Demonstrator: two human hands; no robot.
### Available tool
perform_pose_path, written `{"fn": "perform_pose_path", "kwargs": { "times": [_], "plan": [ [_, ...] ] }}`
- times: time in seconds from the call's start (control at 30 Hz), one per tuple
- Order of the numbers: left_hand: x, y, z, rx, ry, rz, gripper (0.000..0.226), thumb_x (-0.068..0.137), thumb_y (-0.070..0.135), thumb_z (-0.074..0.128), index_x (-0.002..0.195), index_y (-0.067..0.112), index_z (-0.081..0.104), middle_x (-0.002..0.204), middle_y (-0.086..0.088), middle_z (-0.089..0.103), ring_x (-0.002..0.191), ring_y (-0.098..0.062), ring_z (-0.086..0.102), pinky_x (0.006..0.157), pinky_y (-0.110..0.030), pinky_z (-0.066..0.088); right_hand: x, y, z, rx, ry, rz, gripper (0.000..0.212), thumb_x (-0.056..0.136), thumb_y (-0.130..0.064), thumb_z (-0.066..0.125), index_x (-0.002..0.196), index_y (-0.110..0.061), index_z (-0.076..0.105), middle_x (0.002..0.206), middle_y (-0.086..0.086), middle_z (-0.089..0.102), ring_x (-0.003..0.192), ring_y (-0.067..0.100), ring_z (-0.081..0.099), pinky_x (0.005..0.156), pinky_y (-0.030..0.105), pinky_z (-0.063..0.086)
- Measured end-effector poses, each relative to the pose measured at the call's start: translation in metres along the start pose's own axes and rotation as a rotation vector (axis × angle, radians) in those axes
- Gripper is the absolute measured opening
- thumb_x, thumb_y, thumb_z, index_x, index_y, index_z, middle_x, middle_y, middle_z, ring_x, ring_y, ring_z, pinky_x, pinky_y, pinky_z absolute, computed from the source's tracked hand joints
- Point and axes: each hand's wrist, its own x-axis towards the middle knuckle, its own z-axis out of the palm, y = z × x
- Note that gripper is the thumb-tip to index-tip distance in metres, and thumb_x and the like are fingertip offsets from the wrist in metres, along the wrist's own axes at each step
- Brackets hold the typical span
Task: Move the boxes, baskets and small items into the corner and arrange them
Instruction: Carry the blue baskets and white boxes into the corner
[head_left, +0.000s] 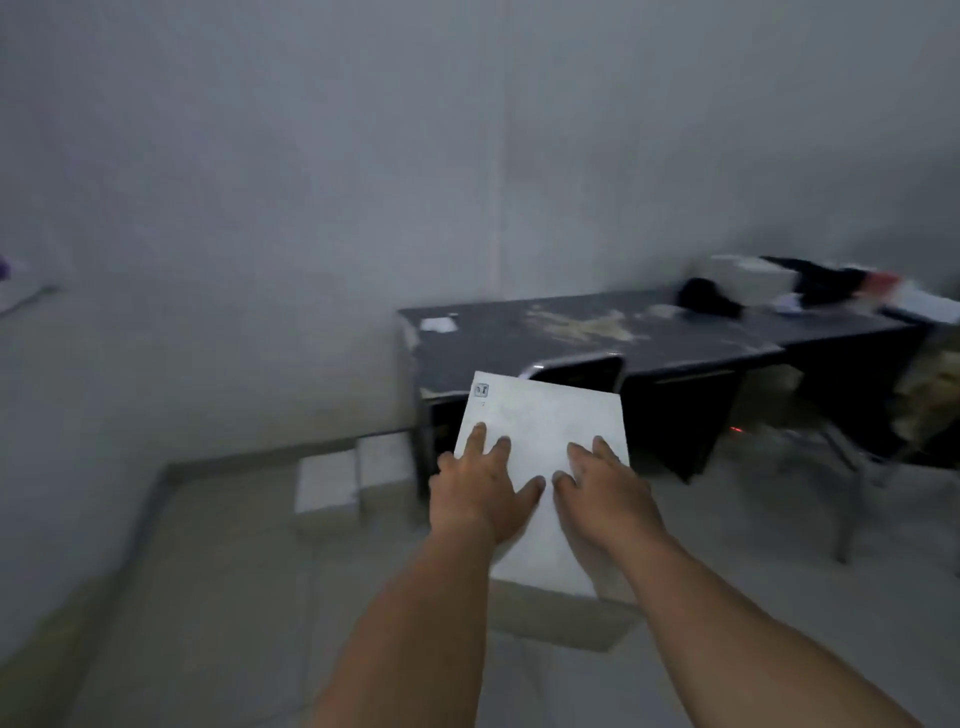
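a dim room with bare grey walls (260, 182) and a pale tiled floor (223, 582); much of the view is blurred; a long dark bench (675, 343) with a scuffed, worn top stands against the far wall on the right; a dark chair (582, 371) with a metal-edged back is pushed in at its front; in the middle foreground is the large white box (545, 415), its flat top tilted toward the camera, with a small printed mark near its far left corner; i cannot tell whether it rests on the floor or is lifted off it; at the foot of the wall, just beside the bench's left end, a smaller white box (327, 483) sits on the floor with a second small box (384, 457) touching it behind; the left hand (478, 488) and the right hand (597, 493) lie side by side, palms down on the near half of the large box's top; the fingers (480, 441) are straight and slightly spread, pressed flat on the lid, thumbs nearly meeting; on the bench's far right end lie a pale box (748, 278) and a dark heap (706, 296), too blurred to name; a small white scrap (439, 325) lies near its left end
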Motion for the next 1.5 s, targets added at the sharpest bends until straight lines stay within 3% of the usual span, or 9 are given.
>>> {"fn": "perform_pose_path", "kwargs": {
  "times": [0.1,0.17,0.2,0.37,0.47,0.53,0.97,1.3,1.5],
  "plan": [
    [0.0,-0.1,-0.032,0.014,0.082,-0.199,0.076,0.084,0.073,0.04,0.148,0.035,0.029,0.162,0.007,0.012,0.132,-0.037,0.034,0.106,-0.047,0.036,0.031,-0.104,0.04,-0.02,-0.095,-0.189,0.033,0.093,-0.044,0.034,0.116,-0.026,0.049,0.146,0.002,0.035,0.126,0.031,0.046,0.099,0.045,0.041],
    [-0.003,-0.155,-0.048,0.007,0.129,-0.318,0.075,0.083,0.073,0.041,0.147,0.036,0.03,0.162,0.008,0.013,0.131,-0.035,0.036,0.105,-0.046,0.037,0.045,-0.162,0.066,-0.019,-0.144,-0.3,0.019,0.09,-0.043,0.034,0.092,-0.025,0.04,0.129,0.002,0.042,0.108,0.032,0.052,0.088,0.044,0.044],
    [-0.004,-0.179,-0.054,0.006,0.143,-0.37,0.074,0.083,0.073,0.042,0.147,0.036,0.031,0.162,0.008,0.013,0.13,-0.034,0.037,0.105,-0.045,0.037,0.05,-0.188,0.078,-0.02,-0.163,-0.354,0.018,0.089,-0.043,0.034,0.091,-0.025,0.036,0.129,0.003,0.041,0.105,0.032,0.052,0.086,0.043,0.044],
    [0.012,-0.26,-0.062,0.014,0.151,-0.544,0.075,0.084,0.073,0.041,0.148,0.037,0.029,0.162,0.008,0.012,0.131,-0.034,0.037,0.106,-0.044,0.037,0.092,-0.267,0.139,-0.029,-0.228,-0.511,0.036,0.092,-0.046,0.033,0.118,-0.025,0.045,0.145,0.004,0.036,0.119,0.031,0.048,0.093,0.045,0.044],
    [0.041,-0.293,-0.05,-0.002,0.146,-0.606,0.075,0.084,0.074,0.041,0.147,0.036,0.029,0.162,0.008,0.012,0.131,-0.033,0.037,0.105,-0.042,0.036,0.131,-0.292,0.167,-0.025,-0.294,-0.512,0.051,0.09,-0.052,0.03,0.139,-0.038,0.037,0.16,-0.003,0.02,0.133,0.034,0.04,0.1,0.047,0.041],
    [0.066,-0.31,-0.042,-0.016,0.137,-0.638,0.075,0.084,0.074,0.042,0.148,0.036,0.03,0.162,0.008,0.012,0.131,-0.034,0.038,0.105,-0.041,0.035,0.161,-0.303,0.183,-0.02,-0.328,-0.515,0.057,0.092,-0.051,0.031,0.148,-0.038,0.028,0.163,-0.007,0.01,0.139,0.034,0.032,0.105,0.046,0.038],
    [0.192,-0.445,-0.008,-0.076,-0.072,-0.817,0.077,0.083,0.075,0.042,0.149,0.036,0.028,0.162,0.008,0.01,0.135,-0.036,0.033,0.107,-0.045,0.037,0.295,-0.407,0.278,-0.136,-0.549,-0.614,0.054,0.101,-0.043,0.035,0.152,-0.03,0.025,0.164,-0.001,0.008,0.147,0.025,0.023,0.117,0.046,0.022],
    [0.269,-0.621,0.003,-0.057,-0.315,-0.755,0.082,0.081,0.078,0.041,0.151,0.037,0.022,0.163,0.009,0.006,0.138,-0.035,0.028,0.11,-0.043,0.033,0.362,-0.519,0.387,-0.117,-0.693,-0.494,0.047,0.095,-0.042,0.036,0.139,-0.026,0.04,0.156,0.004,0.025,0.134,0.027,0.04,0.107,0.044,0.037],
    [0.319,-0.695,0.026,-0.068,-0.392,-0.739,0.084,0.08,0.079,0.04,0.151,0.038,0.021,0.163,0.011,0.004,0.137,-0.035,0.028,0.11,-0.043,0.034,0.409,-0.564,0.44,-0.149,-0.766,-0.43,0.05,0.093,-0.042,0.037,0.141,-0.028,0.037,0.159,0.004,0.02,0.135,0.031,0.04,0.108,0.044,0.036]
  ]
}}
